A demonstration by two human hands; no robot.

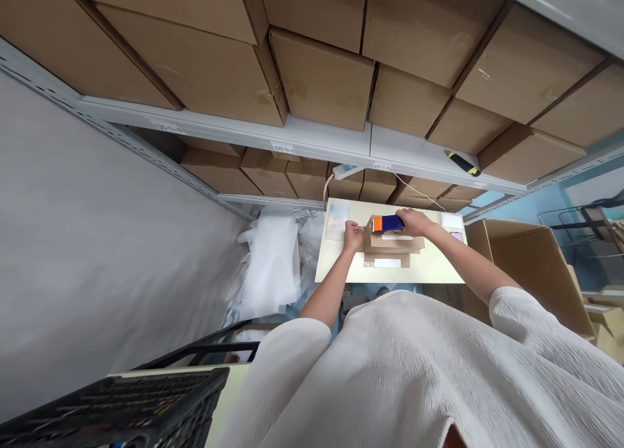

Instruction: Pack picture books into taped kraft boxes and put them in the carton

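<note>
A small cardboard box lies on the pale yellow table in front of me. My right hand is closed around a blue and orange tape dispenser, which rests over the top of the box. At the box's left end is my left hand, its fingers curled against the cardboard; the exact grip is too small to see well. Nearer to me, a lower cardboard piece with a white label shows at the front of the box.
The table also bears a clear plastic sheet and a phone. Shelves of cartons rise behind, with a box cutter on one. A large open carton stands right; white packing sheets and a black crate are left.
</note>
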